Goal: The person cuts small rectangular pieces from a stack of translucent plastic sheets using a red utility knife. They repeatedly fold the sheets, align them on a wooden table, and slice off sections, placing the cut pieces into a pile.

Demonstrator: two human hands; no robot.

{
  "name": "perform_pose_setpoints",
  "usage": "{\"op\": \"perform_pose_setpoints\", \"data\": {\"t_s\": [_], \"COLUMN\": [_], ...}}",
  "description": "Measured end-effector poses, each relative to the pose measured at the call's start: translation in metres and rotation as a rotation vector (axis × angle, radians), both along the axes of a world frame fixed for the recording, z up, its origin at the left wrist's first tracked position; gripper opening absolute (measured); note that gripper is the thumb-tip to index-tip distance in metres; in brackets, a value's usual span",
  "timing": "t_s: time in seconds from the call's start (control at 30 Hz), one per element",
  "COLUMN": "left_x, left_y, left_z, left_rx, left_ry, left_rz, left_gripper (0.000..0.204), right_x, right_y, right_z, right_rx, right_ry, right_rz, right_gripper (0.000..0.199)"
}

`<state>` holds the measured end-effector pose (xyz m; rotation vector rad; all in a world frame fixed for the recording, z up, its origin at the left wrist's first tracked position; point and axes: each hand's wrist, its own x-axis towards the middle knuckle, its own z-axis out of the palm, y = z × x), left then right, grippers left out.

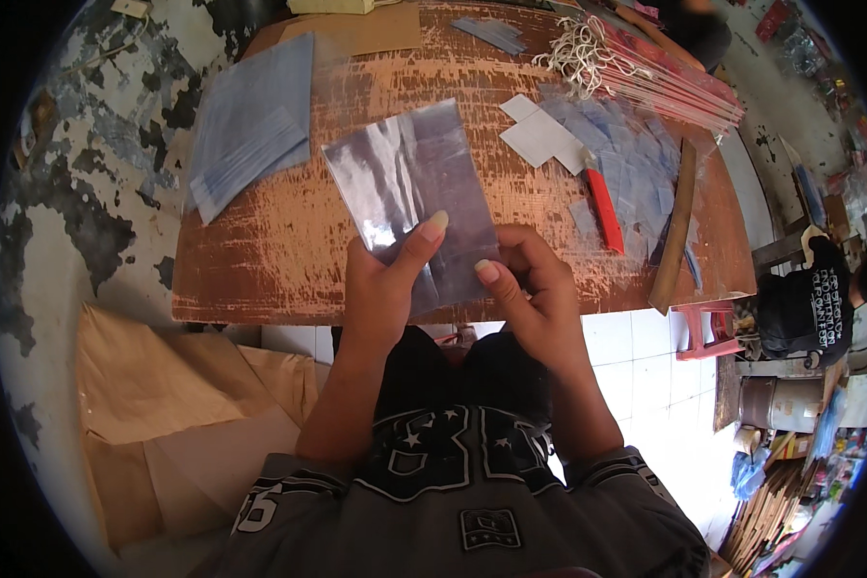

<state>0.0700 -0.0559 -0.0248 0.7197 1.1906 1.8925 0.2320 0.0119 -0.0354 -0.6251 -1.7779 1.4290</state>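
Between my two hands is a clear, shiny plastic sleeve, tilted above the near edge of the worn table. My left hand grips its lower left part, thumb lying on the front and fingers hidden behind. At the lower right corner, my right hand pinches it between thumb and curled fingers. To the left lies a stack of bluish plastic sheets. Right of the sleeve are white paper pieces, a red box cutter and many small clear plastic pieces.
A wooden strip lies along the table's right side. Red-and-clear packets with white cords are piled at the far right. Brown paper stands at the lower left. Beyond the table's right side are a red stool and a person in black.
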Motion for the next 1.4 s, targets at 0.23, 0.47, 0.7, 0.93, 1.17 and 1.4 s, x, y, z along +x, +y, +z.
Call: {"op": "perform_pose_setpoints", "data": {"t_s": [0.23, 0.47, 0.7, 0.93, 1.17, 1.4], "left_x": [0.001, -0.003, -0.011, -0.014, -0.010, -0.005], "left_y": [-0.006, -0.011, -0.015, -0.015, -0.017, -0.015], "left_z": [0.000, -0.003, -0.008, -0.005, -0.016, -0.027], "left_rx": [-0.056, -0.009, -0.064, -0.164, -0.127, -0.134], "left_ry": [0.123, 0.108, 0.066, 0.131, 0.033, -0.096], "left_rz": [-0.129, -0.257, -0.379, -0.416, -0.448, -0.478], "left_gripper": [0.030, 0.034, 0.037, 0.044, 0.049, 0.064], "right_x": [0.004, 0.002, 0.007, 0.004, 0.009, 0.013], "right_y": [0.008, 0.014, 0.016, 0.021, 0.029, 0.028], "right_z": [0.021, 0.030, 0.026, 0.031, 0.037, 0.040], "right_rx": [-0.161, -0.245, -0.301, -0.257, -0.222, -0.229], "right_ry": [0.110, 0.044, 0.009, 0.116, 0.065, 0.057], "right_rz": [-0.023, 0.016, 0.044, -0.059, -0.009, -0.007], "right_gripper": [0.035, 0.023, 0.020, 0.023, 0.025, 0.026]}}
